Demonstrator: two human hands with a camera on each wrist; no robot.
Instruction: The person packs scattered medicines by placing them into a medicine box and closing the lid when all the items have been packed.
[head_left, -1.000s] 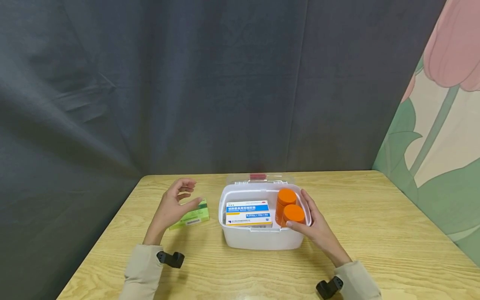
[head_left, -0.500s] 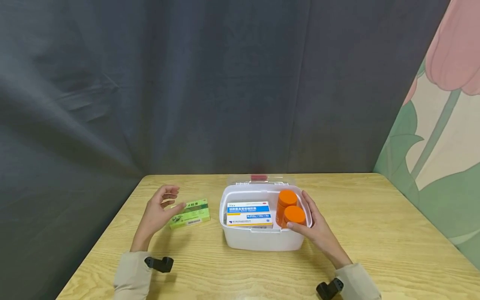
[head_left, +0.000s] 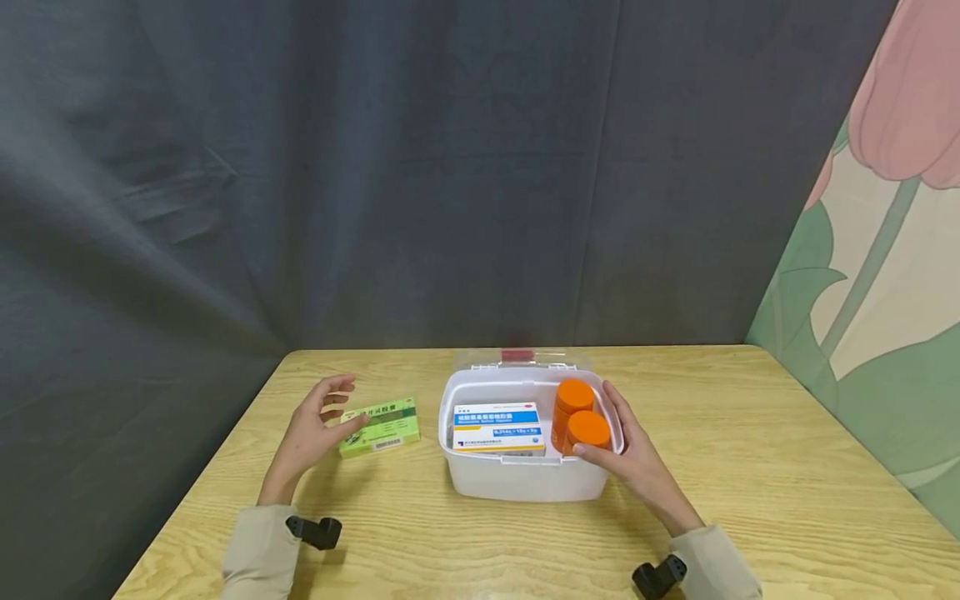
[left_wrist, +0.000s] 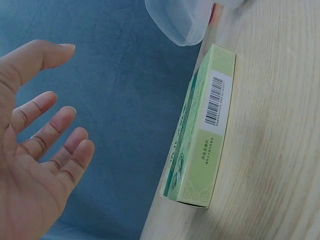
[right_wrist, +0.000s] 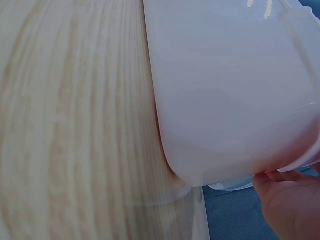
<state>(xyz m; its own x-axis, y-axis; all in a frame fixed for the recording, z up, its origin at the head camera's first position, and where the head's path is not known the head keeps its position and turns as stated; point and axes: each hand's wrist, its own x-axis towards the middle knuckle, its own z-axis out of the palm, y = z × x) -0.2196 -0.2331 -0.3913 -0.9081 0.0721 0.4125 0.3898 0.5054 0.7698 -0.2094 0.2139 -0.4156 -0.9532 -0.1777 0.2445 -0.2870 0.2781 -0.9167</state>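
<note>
My left hand point(head_left: 309, 437) is held beside a light green medicine box point(head_left: 390, 432), fingers loosely bent and parted, with nothing in the palm. The left wrist view shows a gap between that hand point(left_wrist: 40, 160) and the barcoded end of the medicine box point(left_wrist: 210, 130). My right hand point(head_left: 641, 458) holds the right end of a white plastic box point(head_left: 525, 481), thumb at the front corner and fingers along the side. Inside stand two orange bottles point(head_left: 588, 428) at the right, and a blue-and-white medicine box point(head_left: 497, 429) lies at the left.
The white box's transparent lid point(head_left: 480, 359) is swung back behind it and has a red part point(head_left: 517, 355). All of this is on a wooden table point(head_left: 720, 442). A dark curtain point(head_left: 450, 167) hangs at the table's back edge.
My left hand has drawn back to the left, uncovering more of the green medicine box. The right hand, the white box and its contents stay in place.
</note>
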